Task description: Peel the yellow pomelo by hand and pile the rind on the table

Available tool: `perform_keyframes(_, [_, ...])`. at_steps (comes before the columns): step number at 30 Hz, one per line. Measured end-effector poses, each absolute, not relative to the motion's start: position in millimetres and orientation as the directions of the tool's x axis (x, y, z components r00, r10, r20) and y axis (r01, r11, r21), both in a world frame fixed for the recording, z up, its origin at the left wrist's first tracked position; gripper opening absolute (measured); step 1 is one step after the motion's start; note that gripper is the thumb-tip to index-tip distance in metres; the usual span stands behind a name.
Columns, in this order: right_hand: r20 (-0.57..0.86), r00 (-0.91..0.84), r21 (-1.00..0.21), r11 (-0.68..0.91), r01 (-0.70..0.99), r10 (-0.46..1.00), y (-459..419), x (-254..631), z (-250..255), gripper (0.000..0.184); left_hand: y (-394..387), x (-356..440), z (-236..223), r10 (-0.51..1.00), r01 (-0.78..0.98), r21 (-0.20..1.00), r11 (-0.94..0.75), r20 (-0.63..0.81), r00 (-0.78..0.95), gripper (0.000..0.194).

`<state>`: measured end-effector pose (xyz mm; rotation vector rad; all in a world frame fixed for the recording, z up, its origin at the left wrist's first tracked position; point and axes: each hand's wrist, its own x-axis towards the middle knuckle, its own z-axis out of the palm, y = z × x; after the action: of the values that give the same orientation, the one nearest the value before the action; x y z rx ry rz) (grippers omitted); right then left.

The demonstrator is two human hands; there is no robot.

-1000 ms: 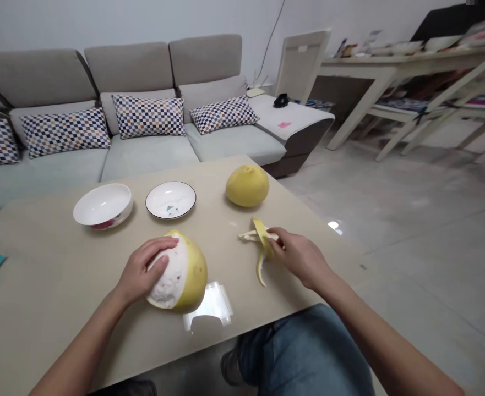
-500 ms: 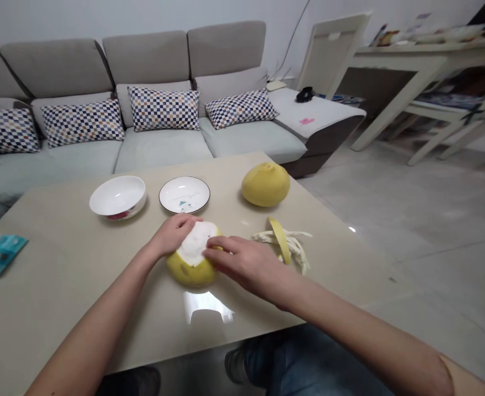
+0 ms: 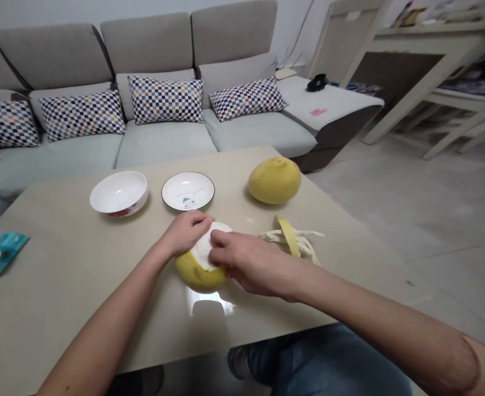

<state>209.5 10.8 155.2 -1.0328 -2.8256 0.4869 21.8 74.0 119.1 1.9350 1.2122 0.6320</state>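
A partly peeled pomelo point(image 3: 200, 275) rests on the table close to me, its white pith bared on top and yellow rind around the lower part. My left hand point(image 3: 188, 232) grips its far left side, thumb near the top edge of the pith. My right hand point(image 3: 246, 261) is closed on the right side, fingers curled against the pith and the rind edge; the fingertips are partly hidden. Right of that hand lie a yellow piece of rind point(image 3: 288, 235) and stringy white pith strips point(image 3: 308, 247). Farther back sits a whole pomelo point(image 3: 274, 180).
A white bowl point(image 3: 120, 192) and a dark-rimmed plate point(image 3: 188, 191) stand on the glossy table point(image 3: 81, 275) beyond my hands. A teal tissue pack point(image 3: 3, 254) lies at the left edge. Behind is a sofa point(image 3: 163, 144) with checked cushions.
My right hand has shifted up over the pith, its fingers curling more and covering more of the pomelo's top. The left hand keeps its hold. The camera view has shifted slightly.
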Motion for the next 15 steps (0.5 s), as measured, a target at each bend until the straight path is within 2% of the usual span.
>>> perform_keyframes(10, [-0.092, -0.828, -0.367, 0.754, 0.544, 0.553, 20.4, 217.4, 154.0, 0.017, 73.9, 34.2, 116.8, 0.906, 0.523, 0.809, -0.266, 0.024, 0.423, 0.025])
perform_keyframes(12, [-0.067, -0.845, -0.38, 0.77, 0.513, 0.53, 21.1, 221.4, 152.3, 0.02, 75.7, 32.9, 117.3, 0.908, 0.521, 0.814, -0.258, 0.019, 0.419, 0.026])
perform_keyframes(15, [0.046, -0.848, -0.423, 0.779, 0.463, 0.528, 18.5, 229.1, 146.4, 0.026, 79.1, 27.9, 118.1, 0.911, 0.515, 0.824, -0.236, 0.003, 0.412, 0.029])
